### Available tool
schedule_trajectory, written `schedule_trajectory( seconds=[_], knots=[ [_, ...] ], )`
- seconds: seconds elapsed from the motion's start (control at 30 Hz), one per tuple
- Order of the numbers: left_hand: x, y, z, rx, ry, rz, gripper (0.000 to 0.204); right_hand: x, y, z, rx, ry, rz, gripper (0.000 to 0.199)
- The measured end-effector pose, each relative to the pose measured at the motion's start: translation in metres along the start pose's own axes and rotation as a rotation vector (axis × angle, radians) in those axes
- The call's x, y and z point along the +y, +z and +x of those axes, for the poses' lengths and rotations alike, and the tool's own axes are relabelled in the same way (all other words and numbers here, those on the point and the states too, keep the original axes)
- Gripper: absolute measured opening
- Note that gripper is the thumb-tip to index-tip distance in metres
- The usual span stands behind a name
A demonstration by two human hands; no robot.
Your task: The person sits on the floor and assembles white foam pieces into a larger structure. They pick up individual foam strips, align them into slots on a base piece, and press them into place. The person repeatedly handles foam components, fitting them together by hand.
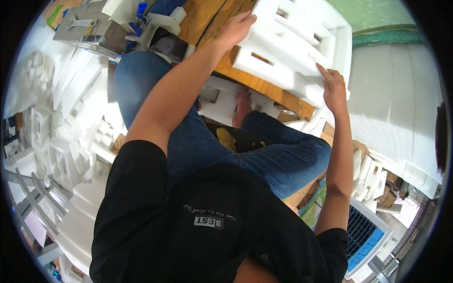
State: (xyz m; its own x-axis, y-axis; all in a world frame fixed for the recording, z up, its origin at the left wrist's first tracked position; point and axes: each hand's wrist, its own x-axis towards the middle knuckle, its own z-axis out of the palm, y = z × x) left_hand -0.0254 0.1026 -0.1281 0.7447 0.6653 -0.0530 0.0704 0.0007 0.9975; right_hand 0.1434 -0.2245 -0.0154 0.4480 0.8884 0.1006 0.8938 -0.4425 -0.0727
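Note:
A thick white foam block (288,70) with several rectangular slots and recesses lies on the wooden table (264,84), partly past its front edge. My left hand (237,31) is at the block's left edge, fingers bent and thumb against the foam. At the block's right side, my right hand (335,89) grips the edge. Its index finger stretches onto the foam, and the other fingers are curled. The far end of the block runs out of the picture. The undersides of both grips are hidden.
To the left are a black-screened phone (168,45), blue pens (140,10) and a metal box (87,26). White foam sheets (396,94) stand at the right. More foam pieces (66,155) are piled at the left. A blue-and-white air cooler (365,238) stands at the lower right.

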Motion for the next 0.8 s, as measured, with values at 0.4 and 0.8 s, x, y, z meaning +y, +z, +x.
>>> schedule_trajectory(
  seconds=[0.4, 0.8],
  knots=[
    [0.001, 0.003, -0.003, 0.048, 0.011, 0.04, 0.06, 0.004, 0.014, 0.014, 0.041, 0.04, -0.07, 0.065],
    [0.05, 0.01, -0.026, -0.06, 0.083, 0.074, 0.075, 0.008, 0.031, 0.011, 0.085, 0.034, -0.087, 0.065]
  ],
)
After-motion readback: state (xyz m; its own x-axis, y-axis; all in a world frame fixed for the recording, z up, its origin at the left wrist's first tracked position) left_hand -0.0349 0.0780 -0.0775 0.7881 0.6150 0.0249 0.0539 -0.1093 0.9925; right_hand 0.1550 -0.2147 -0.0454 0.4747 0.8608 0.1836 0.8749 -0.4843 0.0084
